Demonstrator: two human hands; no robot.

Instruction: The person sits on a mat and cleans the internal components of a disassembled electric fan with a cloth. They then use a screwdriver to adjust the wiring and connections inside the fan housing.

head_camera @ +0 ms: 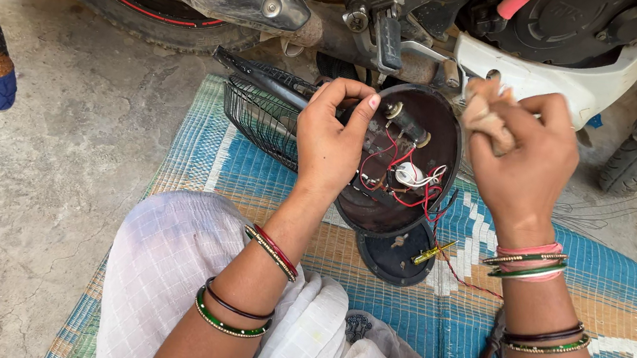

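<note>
Between the two hands, a round dark housing with red and white wires inside is tilting open toward the viewer. The left hand is gripping its left rim, fingers curled tight around the edge. The right hand is closing around a crumpled tan cloth, pressing it against the housing's upper right rim. Just below the housing, a dark round cover and a yellow-handled screwdriver are lying on a woven mat.
</note>
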